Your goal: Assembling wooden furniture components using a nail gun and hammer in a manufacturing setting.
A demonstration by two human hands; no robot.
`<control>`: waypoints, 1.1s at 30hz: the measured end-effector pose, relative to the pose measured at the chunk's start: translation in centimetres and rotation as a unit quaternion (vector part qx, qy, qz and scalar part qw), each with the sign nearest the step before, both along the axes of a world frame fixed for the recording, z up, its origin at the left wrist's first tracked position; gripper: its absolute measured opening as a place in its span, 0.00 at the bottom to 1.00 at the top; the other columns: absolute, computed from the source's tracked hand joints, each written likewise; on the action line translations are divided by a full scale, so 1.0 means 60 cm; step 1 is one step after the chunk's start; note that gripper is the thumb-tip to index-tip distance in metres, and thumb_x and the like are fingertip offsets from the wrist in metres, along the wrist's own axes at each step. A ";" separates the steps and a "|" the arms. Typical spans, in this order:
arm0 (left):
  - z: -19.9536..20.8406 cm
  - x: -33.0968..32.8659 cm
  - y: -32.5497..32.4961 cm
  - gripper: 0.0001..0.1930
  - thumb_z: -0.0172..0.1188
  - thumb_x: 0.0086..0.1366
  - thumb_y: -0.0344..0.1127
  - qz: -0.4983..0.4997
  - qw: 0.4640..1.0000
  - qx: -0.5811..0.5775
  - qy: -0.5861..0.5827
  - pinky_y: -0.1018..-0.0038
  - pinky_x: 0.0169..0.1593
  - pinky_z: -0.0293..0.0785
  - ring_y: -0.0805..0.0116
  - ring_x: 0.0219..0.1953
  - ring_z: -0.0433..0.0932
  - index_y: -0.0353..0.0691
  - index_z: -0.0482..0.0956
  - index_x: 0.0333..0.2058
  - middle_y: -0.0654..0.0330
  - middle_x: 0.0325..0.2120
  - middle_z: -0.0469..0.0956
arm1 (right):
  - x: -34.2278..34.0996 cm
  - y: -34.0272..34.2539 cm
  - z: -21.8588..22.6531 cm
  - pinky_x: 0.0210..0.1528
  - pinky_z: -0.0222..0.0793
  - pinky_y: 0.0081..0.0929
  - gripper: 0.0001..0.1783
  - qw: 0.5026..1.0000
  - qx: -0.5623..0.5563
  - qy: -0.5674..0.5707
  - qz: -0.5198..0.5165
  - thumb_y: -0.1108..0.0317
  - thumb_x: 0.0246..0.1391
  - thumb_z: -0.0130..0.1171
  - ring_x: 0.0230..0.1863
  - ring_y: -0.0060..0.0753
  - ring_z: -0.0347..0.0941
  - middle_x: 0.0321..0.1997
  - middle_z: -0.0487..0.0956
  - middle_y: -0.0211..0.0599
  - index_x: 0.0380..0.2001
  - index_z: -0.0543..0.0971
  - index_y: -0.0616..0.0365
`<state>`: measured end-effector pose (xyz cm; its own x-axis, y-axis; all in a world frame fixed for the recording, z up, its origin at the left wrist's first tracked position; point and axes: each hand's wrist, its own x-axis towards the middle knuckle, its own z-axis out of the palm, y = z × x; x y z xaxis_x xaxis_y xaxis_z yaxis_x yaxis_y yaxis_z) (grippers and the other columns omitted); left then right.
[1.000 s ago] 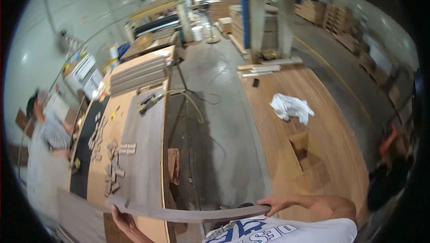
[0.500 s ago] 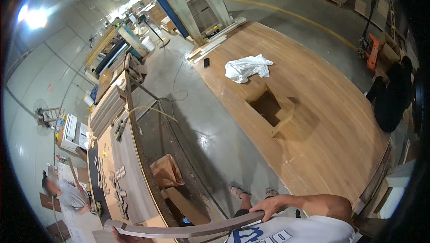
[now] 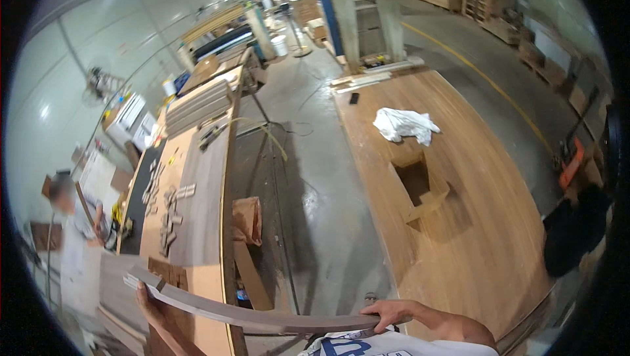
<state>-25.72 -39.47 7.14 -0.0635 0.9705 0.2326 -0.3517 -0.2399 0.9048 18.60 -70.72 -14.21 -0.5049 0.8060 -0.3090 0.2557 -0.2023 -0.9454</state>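
At the left, I have the left hand (image 3: pixel 151 307) in plainer view than half a second ago, its fingers closed on the strip's (image 3: pixel 262 318) end, which now sits higher in my view, over the bench (image 3: pixel 207 211). The strip spans the gap in front of the body: slim, grey-brown, bowed through my lens, with pale edges and a dark mark near its left end. The right hand (image 3: pixel 390 313) pinches the other end, as before, beside the table (image 3: pixel 485 205).
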 end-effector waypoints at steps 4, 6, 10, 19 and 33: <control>-0.005 -0.110 -0.051 0.22 0.61 0.66 0.42 0.086 0.995 0.030 0.045 0.66 0.49 0.77 0.63 0.42 0.79 0.31 0.72 0.50 0.54 0.40 0.78 | -0.045 0.042 0.028 0.42 0.67 0.32 0.29 0.998 -0.028 -0.043 0.035 0.56 0.43 0.69 0.39 0.35 0.72 0.36 0.78 0.43 0.47 0.76 0.60; 0.004 -0.181 -0.075 0.23 0.61 0.66 0.42 0.050 0.998 0.040 0.023 0.66 0.53 0.76 0.62 0.44 0.79 0.29 0.71 0.51 0.53 0.41 0.78 | -0.089 0.063 0.056 0.41 0.66 0.32 0.29 0.997 -0.028 -0.058 0.044 0.54 0.44 0.71 0.38 0.34 0.72 0.35 0.78 0.42 0.45 0.76 0.59; 0.020 -0.266 -0.120 0.31 0.61 0.65 0.45 0.155 0.977 0.107 -0.095 0.68 0.56 0.73 0.62 0.46 0.77 0.26 0.66 0.57 0.52 0.46 0.76 | -0.202 0.142 0.107 0.40 0.65 0.32 0.30 0.987 -0.017 -0.109 0.119 0.49 0.44 0.73 0.36 0.34 0.72 0.33 0.78 0.41 0.44 0.77 0.58; -0.070 -0.241 -0.251 0.32 0.73 0.56 0.48 0.011 0.988 -0.013 -0.156 0.56 0.48 0.79 0.57 0.44 0.80 0.39 0.70 0.53 0.51 0.44 0.78 | -0.512 0.250 0.181 0.41 0.68 0.33 0.33 0.988 0.029 -0.044 0.145 0.52 0.44 0.75 0.39 0.38 0.75 0.37 0.81 0.46 0.47 0.78 0.65; -0.031 -0.470 -0.330 0.39 0.55 0.67 0.60 0.231 0.953 0.123 -0.155 0.58 0.42 0.85 0.52 0.48 0.80 0.30 0.59 0.61 0.41 0.50 0.75 | -0.675 0.403 0.266 0.46 0.74 0.31 0.30 0.915 0.170 -0.026 0.366 0.57 0.54 0.64 0.42 0.44 0.80 0.49 0.81 0.53 0.54 0.76 0.69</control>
